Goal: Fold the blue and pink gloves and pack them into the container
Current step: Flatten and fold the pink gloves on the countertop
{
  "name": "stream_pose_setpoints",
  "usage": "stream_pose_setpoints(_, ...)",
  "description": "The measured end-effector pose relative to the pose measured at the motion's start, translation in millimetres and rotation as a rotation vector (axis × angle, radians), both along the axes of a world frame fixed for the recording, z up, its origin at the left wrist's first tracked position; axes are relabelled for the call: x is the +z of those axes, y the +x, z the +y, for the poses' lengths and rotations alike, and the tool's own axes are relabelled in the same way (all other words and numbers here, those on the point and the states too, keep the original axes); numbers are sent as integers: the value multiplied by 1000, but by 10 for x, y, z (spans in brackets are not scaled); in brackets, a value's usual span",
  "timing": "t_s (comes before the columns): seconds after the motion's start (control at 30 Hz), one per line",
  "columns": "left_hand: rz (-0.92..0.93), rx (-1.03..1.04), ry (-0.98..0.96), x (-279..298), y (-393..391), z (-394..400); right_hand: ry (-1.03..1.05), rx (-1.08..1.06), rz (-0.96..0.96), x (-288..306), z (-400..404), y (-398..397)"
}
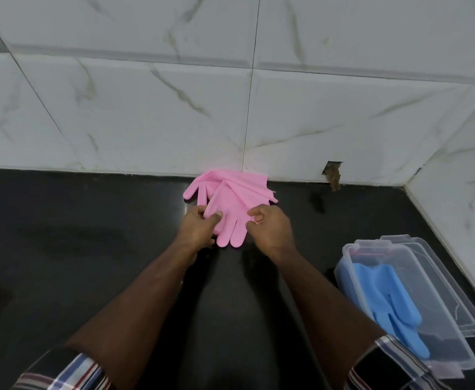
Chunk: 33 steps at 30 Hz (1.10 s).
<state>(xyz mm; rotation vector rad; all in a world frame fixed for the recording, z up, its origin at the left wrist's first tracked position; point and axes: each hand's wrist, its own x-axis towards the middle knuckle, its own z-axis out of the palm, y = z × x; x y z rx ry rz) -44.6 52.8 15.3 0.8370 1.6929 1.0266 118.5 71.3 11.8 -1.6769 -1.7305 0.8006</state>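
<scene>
Two pink gloves (230, 198) lie on the black counter against the tiled wall, one on top of the other, the upper one with its fingers pointing toward me. My left hand (199, 230) pinches the upper glove's left edge with the thumb on top. My right hand (270, 228) pinches its right edge. The blue gloves (385, 299) lie inside the clear plastic container (351, 249) at the lower right of the counter, their fingers pointing toward me.
The container's clear lid (439, 277) lies just to the right of the container, partly under it. A white marbled wall runs along the back and the right side of the black counter (90, 235). A small hole in the wall (333, 171) is at the back right.
</scene>
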Motion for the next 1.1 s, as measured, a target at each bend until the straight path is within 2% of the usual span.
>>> stream_pose_setpoints(0.1,-5,11,13,-1,41,-20,-83,75,-64,-73,9,122)
stream_pose_setpoints(0.23,-58,-32,-117,18,14,-9,-63,45,-78,-118,-41,235)
stream_pose_setpoints(0.4,35,-113,-219,90,-78,-85,-74,21,-147,-129,-34,296)
stream_pose_setpoints(0.47,-29,-150,-222,100,-88,-139,-112,60,-171,-118,-47,285)
stream_pose_setpoints(0.57,-227,-147,-170,120,-86,-202,-157,61,-123,-92,-86,293)
stream_pose_setpoints(0.67,-403,-203,-59,149,-166,-241,-28,-54,-30,40,-176,343)
stream_pose_setpoints(0.8,-540,-202,28,226,-342,-316,357,-250,132,269,-380,486)
stream_pose_setpoints(0.87,-483,-142,85,277,-393,-340,479,-277,105,343,-458,587)
stream_pose_setpoints(0.93,-310,-98,180,318,-427,-350,505,-275,0,374,-519,676)
stream_pose_setpoints(1.03,-30,79,319,340,-448,-360,429,-251,-187,360,-629,782)
stream_pose_setpoints(1.1,178,204,335,337,-448,-387,349,-215,-262,319,-689,809)
